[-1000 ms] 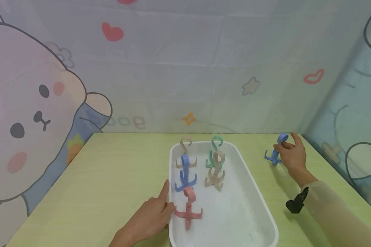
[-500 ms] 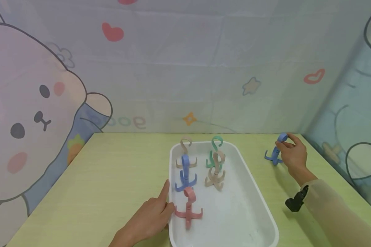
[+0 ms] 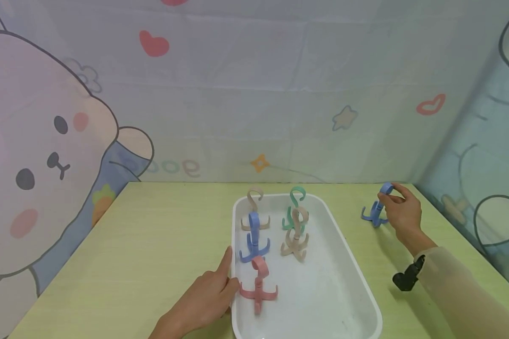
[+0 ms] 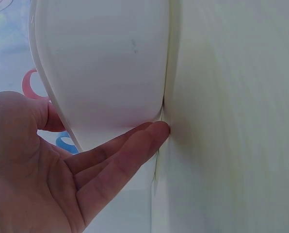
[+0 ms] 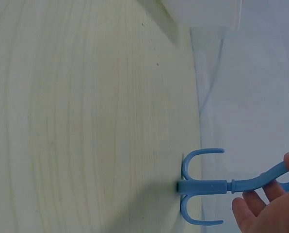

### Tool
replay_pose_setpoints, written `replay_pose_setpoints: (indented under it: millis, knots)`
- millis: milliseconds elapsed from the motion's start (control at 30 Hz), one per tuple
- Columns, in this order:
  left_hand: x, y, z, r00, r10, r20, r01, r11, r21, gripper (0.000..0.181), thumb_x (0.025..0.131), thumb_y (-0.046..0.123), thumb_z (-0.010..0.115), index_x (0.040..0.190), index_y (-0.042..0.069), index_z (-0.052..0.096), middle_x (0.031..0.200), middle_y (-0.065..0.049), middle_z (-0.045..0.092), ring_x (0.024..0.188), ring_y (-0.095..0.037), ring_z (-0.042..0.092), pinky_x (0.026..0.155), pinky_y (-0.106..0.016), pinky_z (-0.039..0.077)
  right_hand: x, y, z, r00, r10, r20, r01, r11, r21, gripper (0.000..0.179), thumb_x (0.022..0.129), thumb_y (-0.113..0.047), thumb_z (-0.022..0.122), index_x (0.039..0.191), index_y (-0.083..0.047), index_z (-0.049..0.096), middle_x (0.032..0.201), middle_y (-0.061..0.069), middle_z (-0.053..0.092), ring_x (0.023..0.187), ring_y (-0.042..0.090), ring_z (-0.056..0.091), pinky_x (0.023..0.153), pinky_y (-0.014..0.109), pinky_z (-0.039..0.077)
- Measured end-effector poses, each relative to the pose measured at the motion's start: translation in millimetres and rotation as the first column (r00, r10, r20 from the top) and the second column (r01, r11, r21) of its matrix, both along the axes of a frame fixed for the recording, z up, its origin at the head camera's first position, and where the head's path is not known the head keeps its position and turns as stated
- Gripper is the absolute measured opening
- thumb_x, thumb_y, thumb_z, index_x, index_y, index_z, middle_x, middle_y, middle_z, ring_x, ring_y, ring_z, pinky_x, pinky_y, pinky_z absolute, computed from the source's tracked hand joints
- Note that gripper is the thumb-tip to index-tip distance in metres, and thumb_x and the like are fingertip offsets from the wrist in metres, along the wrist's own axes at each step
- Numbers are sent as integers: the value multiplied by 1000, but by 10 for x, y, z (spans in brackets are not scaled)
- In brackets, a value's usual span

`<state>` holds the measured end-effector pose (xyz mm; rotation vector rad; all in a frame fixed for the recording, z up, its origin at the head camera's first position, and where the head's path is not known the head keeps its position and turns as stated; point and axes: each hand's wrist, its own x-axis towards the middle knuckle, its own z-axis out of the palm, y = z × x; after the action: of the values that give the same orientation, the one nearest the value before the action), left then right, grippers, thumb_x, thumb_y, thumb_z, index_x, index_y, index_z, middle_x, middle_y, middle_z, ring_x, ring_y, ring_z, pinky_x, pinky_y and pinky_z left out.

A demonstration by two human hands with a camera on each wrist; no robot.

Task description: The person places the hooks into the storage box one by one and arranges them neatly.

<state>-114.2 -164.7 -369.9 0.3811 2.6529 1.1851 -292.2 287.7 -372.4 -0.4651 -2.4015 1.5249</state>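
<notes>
My right hand (image 3: 402, 212) pinches the upper curved part of a blue multi-prong hanging hook (image 3: 375, 214) at the table's back right. In the right wrist view the hook (image 5: 205, 187) stands upright with its prongs at the table surface. My left hand (image 3: 205, 294) grips the left side of a white tray (image 3: 366, 296). Seen from the left wrist, the thumb lies at the rim and the fingers reach along the tray's outer wall (image 4: 105, 63). Inside stand a pink hook (image 3: 258, 294), another blue hook (image 3: 254, 245), a green hook (image 3: 297, 197) and two beige hooks (image 3: 296, 245).
The pale wood-grain table (image 3: 152, 235) runs back to a printed cloth backdrop (image 3: 237, 94). Another cloth panel (image 3: 492, 155) closes off the right side. A black wrist device (image 3: 408, 275) hangs below my right sleeve (image 3: 462, 292).
My right fingers have closed in around the upper part of the blue hook, which has shifted slightly left. The left hand and the tray have stayed in place.
</notes>
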Motion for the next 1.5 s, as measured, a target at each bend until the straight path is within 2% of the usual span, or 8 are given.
replay_pose_setpoints:
  millis: [200, 333, 500, 733, 967, 1100, 1300, 1500]
  knots:
    - [-1, 3, 3, 1000, 1, 5, -1, 1000, 1, 74, 108, 24, 44, 170, 5, 9, 76, 2, 64, 61, -15, 63, 56, -28, 43, 17, 2, 30, 1000, 16, -26, -18, 999, -47, 74, 103, -40, 63, 167, -18, 34, 88, -30, 56, 89, -5, 57, 69, 17, 49]
    - [1, -2, -2, 1000, 0, 1, 0, 1000, 5, 75, 107, 24, 44, 170, 4, 9, 76, 2, 65, 61, -15, 63, 56, -29, 43, 38, 19, 53, 996, 36, -86, -51, 984, -171, 76, 102, -32, 68, 167, -12, 34, 84, -31, 61, 83, -6, 64, 70, 12, 52]
    - [4, -9, -8, 1000, -6, -10, 6, 1000, 5, 74, 108, 24, 44, 170, 4, 9, 78, 2, 66, 61, -15, 64, 58, -29, 43, 81, 24, 74, 980, 63, -188, -132, 917, -377, 78, 99, -17, 73, 165, -6, 33, 82, -21, 70, 77, -5, 71, 74, 11, 56]
    - [8, -9, -20, 1000, -8, -2, 8, 1000, 5, 74, 108, 25, 43, 170, 5, 8, 76, 2, 64, 59, -15, 61, 56, -29, 43, 155, 25, 87, 950, 110, -294, -246, 843, -478, 59, 98, -13, 74, 151, -8, 49, 87, -12, 77, 81, 2, 77, 75, 17, 60]
    - [2, -14, -19, 1000, -7, 8, 7, 1000, 9, 73, 108, 25, 43, 170, 6, 9, 78, 1, 64, 62, -15, 63, 60, -28, 43, 204, 20, 112, 908, 144, -392, -350, 775, -526, 33, 97, -8, 74, 126, -15, 58, 89, -5, 80, 82, 8, 79, 75, 22, 62]
    - [-1, -11, -17, 1000, -6, 14, 6, 1000, 8, 74, 108, 25, 43, 170, 6, 8, 78, 1, 64, 63, -15, 63, 60, -28, 44, 219, 44, 103, 889, 172, -424, -400, 743, -537, 33, 98, -5, 72, 127, -14, 58, 91, -2, 81, 84, 9, 79, 77, 23, 62]
    - [4, -9, -18, 1000, -8, 6, 8, 1000, 7, 74, 108, 25, 44, 170, 5, 8, 77, 1, 63, 62, -15, 62, 58, -28, 44, 236, 64, 92, 840, 237, -487, -509, 656, -558, 29, 101, 1, 66, 126, -12, 61, 96, 3, 82, 89, 14, 81, 81, 25, 62]
    - [7, -14, -20, 1000, -15, -9, 15, 1000, 11, 74, 108, 24, 44, 170, 4, 9, 78, 1, 65, 62, -15, 63, 59, -28, 44, 245, 38, 110, 809, 282, -515, -561, 632, -535, 28, 101, 3, 63, 124, -13, 65, 99, 6, 82, 92, 16, 81, 83, 27, 62]
